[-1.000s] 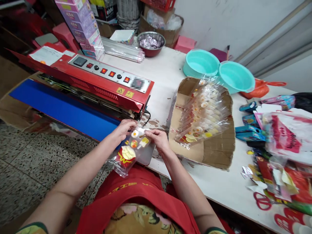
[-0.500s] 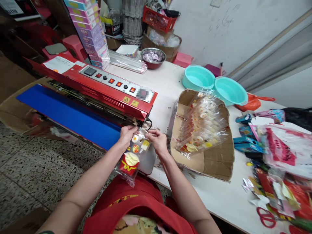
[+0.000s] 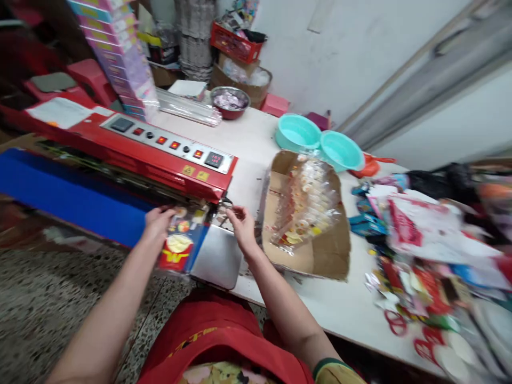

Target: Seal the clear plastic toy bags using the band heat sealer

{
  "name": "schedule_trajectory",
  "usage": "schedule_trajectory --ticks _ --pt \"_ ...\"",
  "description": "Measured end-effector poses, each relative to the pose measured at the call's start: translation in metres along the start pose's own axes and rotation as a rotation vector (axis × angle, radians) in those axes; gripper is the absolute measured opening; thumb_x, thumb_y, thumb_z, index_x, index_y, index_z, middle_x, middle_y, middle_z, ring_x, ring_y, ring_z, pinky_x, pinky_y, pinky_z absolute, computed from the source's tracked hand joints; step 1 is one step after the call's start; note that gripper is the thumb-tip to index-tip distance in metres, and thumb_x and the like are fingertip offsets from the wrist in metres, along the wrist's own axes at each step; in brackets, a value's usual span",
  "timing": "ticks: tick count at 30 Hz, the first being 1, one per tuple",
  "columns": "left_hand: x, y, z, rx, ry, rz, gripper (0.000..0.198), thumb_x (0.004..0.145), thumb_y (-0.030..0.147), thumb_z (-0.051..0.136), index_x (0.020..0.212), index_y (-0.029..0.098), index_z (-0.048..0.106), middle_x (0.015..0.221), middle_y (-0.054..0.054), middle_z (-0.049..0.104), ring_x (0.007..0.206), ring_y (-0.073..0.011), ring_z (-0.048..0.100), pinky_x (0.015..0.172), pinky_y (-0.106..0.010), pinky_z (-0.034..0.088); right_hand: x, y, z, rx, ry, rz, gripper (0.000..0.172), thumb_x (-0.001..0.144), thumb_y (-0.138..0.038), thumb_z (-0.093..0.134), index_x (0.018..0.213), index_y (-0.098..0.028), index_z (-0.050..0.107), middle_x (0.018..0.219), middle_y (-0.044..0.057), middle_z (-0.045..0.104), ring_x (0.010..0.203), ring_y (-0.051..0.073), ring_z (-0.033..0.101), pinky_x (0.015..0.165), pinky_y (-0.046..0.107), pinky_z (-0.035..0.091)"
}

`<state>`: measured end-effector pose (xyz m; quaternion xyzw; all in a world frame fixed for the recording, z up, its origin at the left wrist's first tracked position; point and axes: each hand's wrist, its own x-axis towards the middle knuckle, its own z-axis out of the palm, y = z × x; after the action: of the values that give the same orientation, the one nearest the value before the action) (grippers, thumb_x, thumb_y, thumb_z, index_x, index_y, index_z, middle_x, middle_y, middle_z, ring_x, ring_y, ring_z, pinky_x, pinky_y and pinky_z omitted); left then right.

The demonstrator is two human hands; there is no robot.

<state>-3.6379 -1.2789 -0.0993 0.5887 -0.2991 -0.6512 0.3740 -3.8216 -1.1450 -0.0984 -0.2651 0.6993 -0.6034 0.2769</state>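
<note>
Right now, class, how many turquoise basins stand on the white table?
2. The first basin sits near the table's far edge; the second basin overlaps its right side, just behind the cardboard box. Clutter could hide more.

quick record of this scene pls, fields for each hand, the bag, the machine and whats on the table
left hand: grips the left edge of the clear toy bag
right hand: at the bag's right, by the sealer mouth; contact blurred
bag position: over the end of the blue belt, beside the metal plate
machine: red sealer, panel lights lit
right of hands: cardboard box holding filled bags
far table: teal basins, metal bowl
</note>
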Motion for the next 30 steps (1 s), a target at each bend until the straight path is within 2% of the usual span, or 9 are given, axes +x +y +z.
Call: schedule_trajectory --ticks 3,6,9,11,13,16,19,24,30 --pt "0.018 0.012 -0.022 0.295 0.345 0.221 0.039 0.055 0.015 0.071 0.09 0.018 0.056 0.081 0.001 0.066 0.072 -0.0177 0.063 0.076 -0.038 0.053 -0.02 -0.007 -0.065 -0.319 0.059 -0.216 0.03 0.082 -0.05 0.06 0.076 -0.021 0.065 0.095 0.007 0.065 0.094 0.021 0.06 0.088 0.037 0.048" --pt "0.016 0.012 -0.036 0.674 0.529 0.673 0.05 0.067 0.039 0.072 0.112 0.028 0.052 0.121 -0.002 0.064 0.113 -0.0284 0.057 0.102 -0.053 0.041 -0.03 -0.011 -0.161 -0.634 0.349 -0.384 0.032 0.08 -0.049 0.066 0.096 -0.022 0.066 0.115 0.012 0.059 0.113 0.027 0.052 0.099 0.045 0.041" --pt "-0.018 -0.006 -0.029 0.776 0.434 0.919 0.043 0.076 0.047 0.064 0.115 0.037 0.05 0.134 0.004 0.057 0.127 -0.0289 0.048 0.107 -0.055 0.036 -0.02 -0.014 -0.258 -0.926 0.526 -0.442 0.05 0.078 -0.052 0.067 0.117 -0.021 0.057 0.123 0.015 0.053 0.121 0.032 0.045 0.103 0.053 0.034" --pt "-0.046 -0.025 -0.011 0.754 0.301 0.992 0.03 0.079 0.044 0.063 0.107 0.036 0.055 0.126 0.005 0.062 0.121 -0.0269 0.054 0.104 -0.052 0.042 -0.003 -0.014 -0.303 -1.036 0.48 -0.438 0.053 0.079 -0.052 0.066 0.121 -0.022 0.055 0.124 0.016 0.049 0.12 0.032 0.044 0.102 0.052 0.035" --pt "-0.072 -0.046 0.014 0.73 0.142 1.024 0.02 0.082 0.042 0.06 0.097 0.03 0.059 0.117 0.001 0.066 0.112 -0.0252 0.059 0.101 -0.048 0.045 0.017 -0.012 -0.329 -1.114 0.343 -0.424 0.049 0.079 -0.051 0.066 0.118 -0.022 0.059 0.124 0.016 0.048 0.119 0.033 0.044 0.101 0.051 0.036" --pt "-0.1 -0.072 0.047 0.743 -0.094 0.959 0.02 0.085 0.041 0.054 0.089 0.022 0.062 0.108 -0.007 0.067 0.105 -0.0246 0.061 0.097 -0.042 0.047 0.042 -0.009 -0.338 -1.179 0.142 -0.402 0.028 0.078 -0.046 0.07 0.094 -0.023 0.07 0.123 0.015 0.049 0.119 0.034 0.043 0.101 0.051 0.036" --pt "-0.121 -0.086 0.064 0.803 -0.284 0.878 0.019 0.087 0.038 0.05 0.087 0.022 0.062 0.107 -0.008 0.066 0.105 -0.0236 0.061 0.098 -0.039 0.045 0.049 -0.009 -0.333 -1.149 0.084 -0.401 0.022 0.079 -0.043 0.07 0.071 -0.023 0.071 0.119 0.014 0.053 0.117 0.034 0.045 0.1 0.052 0.037" --pt "-0.153 -0.085 0.087 0.867 -0.43 0.918 0.016 0.088 0.033 0.05 0.096 0.025 0.061 0.109 -0.006 0.066 0.109 -0.0231 0.059 0.1 -0.039 0.044 0.029 -0.026 -0.323 -0.854 0.024 -0.538 0.02 0.078 -0.042 0.072 0.069 -0.024 0.07 0.123 0.011 0.057 0.119 0.031 0.049 0.102 0.052 0.039" --pt "-0.195 -0.049 0.189 0.913 -0.745 1.301 0.044 0.089 0.029 0.056 0.132 0.025 0.049 0.139 -0.011 0.047 0.129 -0.0241 0.044 0.109 -0.042 0.038 0.017 -0.071 -0.302 -0.549 -0.258 -0.58 0.025 0.08 -0.046 0.069 0.071 -0.023 0.068 0.12 0.01 0.065 0.108 0.026 0.063 0.093 0.044 0.049"
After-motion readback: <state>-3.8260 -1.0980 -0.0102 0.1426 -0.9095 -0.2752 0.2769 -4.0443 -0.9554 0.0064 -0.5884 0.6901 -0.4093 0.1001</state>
